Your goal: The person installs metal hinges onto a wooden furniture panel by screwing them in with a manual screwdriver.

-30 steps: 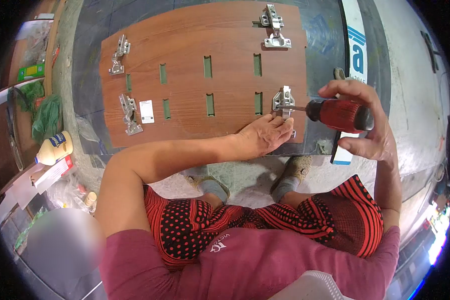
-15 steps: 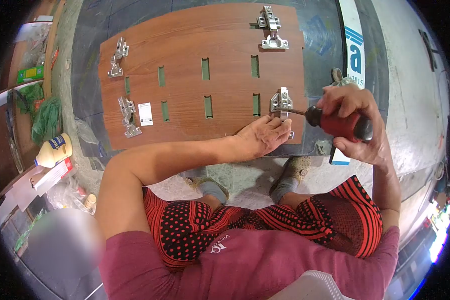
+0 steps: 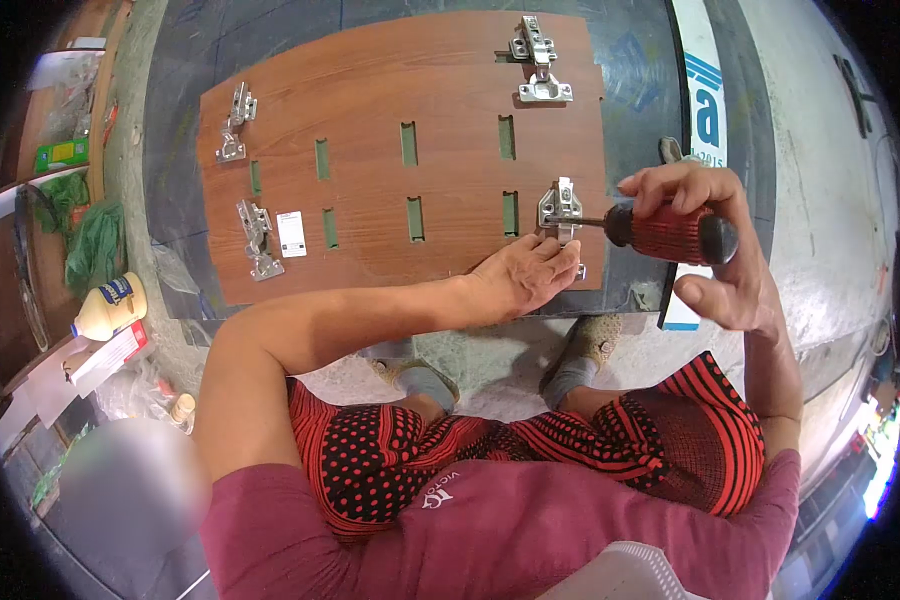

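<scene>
A metal cabinet hinge (image 3: 562, 203) sits near the right front of the brown wooden board (image 3: 350, 90). My left hand (image 3: 523, 277) presses its fingertips on the near end of that hinge, partly covering it. In my right hand (image 3: 715, 235) is a screwdriver (image 3: 670, 233) with a red and black handle, its thumb lifted off the grip. The shaft points left and its tip meets the hinge plate. Another hinge (image 3: 542, 65) is at the far right of the board, and two more, an upper hinge (image 3: 238, 122) and a lower hinge (image 3: 258, 240), are at the left.
Several rectangular slots (image 3: 416, 218) run through the board, beside a small white label (image 3: 291, 234). A dark work surface (image 3: 650, 150) lies under it, with a white lettered strip (image 3: 705, 100) along the right. At left are a cream bottle (image 3: 110, 306) and a green bag (image 3: 95, 245).
My right hand has loosened its fingers and shifted around the screwdriver handle, which now lies more level. My left hand stays at the hinge.
</scene>
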Tool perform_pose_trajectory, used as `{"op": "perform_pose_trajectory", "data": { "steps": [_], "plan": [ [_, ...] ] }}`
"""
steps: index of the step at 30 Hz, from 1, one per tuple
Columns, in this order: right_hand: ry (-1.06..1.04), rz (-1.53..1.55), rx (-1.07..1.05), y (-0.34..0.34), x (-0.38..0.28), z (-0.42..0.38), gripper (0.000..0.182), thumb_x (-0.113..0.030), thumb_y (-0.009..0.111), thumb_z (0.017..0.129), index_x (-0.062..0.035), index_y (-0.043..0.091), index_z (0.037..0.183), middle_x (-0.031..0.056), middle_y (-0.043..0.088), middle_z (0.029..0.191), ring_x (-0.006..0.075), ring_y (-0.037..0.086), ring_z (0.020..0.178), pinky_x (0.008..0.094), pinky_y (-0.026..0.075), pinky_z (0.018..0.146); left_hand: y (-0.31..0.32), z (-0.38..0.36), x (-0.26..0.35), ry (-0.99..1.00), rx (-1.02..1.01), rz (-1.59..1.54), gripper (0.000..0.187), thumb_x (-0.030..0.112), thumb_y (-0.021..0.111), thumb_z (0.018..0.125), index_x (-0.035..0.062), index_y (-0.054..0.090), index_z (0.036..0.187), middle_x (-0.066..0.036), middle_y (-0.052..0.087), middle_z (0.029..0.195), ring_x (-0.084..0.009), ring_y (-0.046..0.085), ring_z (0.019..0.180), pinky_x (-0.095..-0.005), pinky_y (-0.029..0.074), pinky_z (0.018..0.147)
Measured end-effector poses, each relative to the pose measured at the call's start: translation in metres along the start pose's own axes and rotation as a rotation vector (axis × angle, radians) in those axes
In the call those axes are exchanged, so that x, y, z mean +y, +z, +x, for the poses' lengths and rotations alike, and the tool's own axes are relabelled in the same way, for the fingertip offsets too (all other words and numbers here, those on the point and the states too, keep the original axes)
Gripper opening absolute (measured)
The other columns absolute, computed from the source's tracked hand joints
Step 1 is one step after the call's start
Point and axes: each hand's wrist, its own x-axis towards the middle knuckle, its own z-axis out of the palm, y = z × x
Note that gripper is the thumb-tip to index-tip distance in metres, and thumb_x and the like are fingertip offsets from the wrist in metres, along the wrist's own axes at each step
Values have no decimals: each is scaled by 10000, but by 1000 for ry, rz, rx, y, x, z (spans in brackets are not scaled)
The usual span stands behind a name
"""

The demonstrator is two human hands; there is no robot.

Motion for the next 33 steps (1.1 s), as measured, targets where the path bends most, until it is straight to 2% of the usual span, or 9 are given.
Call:
{"op": "perform_pose_trajectory", "data": {
  "steps": [6,11,13,16,18,20,21,24,33],
  "plan": [
    [-90,-119,-199,-2,-8,4,476,-295,729,760,-83,426,1059,132,527,1002,304,532,1043,523,328,987,5,-1,1,6,-15,34,380,154,498,792,15,526,1144,-104,469,1109,-223,506,957,-342,440,832],
    [24,-202,-36,-2,-5,-2,506,-255,780,701,-83,463,1056,152,545,1077,331,536,1086,513,315,1008,3,0,0,16,18,16,389,166,500,790,16,525,1148,-100,479,1100,-230,501,970,-354,434,845],
    [21,59,-11,3,-6,3,502,-127,781,673,-69,511,1092,130,571,1065,298,546,1073,391,404,953,6,0,1,0,-8,7,383,165,493,802,17,521,1154,-100,477,1104,-225,502,975,-356,431,839],
    [-63,-77,-263,0,1,8,501,-110,777,670,-63,522,1099,117,579,1063,291,555,1069,397,407,965,10,-1,-2,34,63,37,358,168,486,820,21,527,1144,-104,472,1139,-216,504,978,-349,430,821],
    [-81,20,-280,1,4,9,447,-94,768,689,-54,527,1064,108,585,1048,244,572,1037,371,441,920,9,-2,-2,29,15,9,345,167,488,824,21,533,1133,-109,471,1154,-215,507,976,-344,433,814],
    [18,70,-46,-1,2,5,406,-93,763,713,-50,525,1039,112,588,1031,216,585,998,352,463,879,7,0,-1,29,-33,-32,331,165,490,828,21,538,1122,-114,470,1169,-213,509,973,-338,436,807],
    [8,292,114,2,5,4,405,-120,768,727,-50,514,1035,124,586,1018,210,594,965,338,475,847,6,-1,0,17,-20,-6,328,162,493,825,19,542,1116,-119,468,1177,-214,512,967,-333,440,806],
    [-14,274,288,-11,-7,4,441,-149,764,742,-47,491,1073,128,590,1014,209,595,955,337,475,845,3,-1,-1,15,-13,18,339,136,508,806,10,540,1119,-129,467,1176,-214,521,943,-322,450,806],
    [129,80,257,2,4,-4,356,-72,710,779,-50,505,1069,96,609,1015,165,591,958,287,478,840,-1,0,-2,22,28,-34,373,104,546,757,-17,546,1110,-137,476,1163,-225,526,914,-331,460,817]
  ]
}}
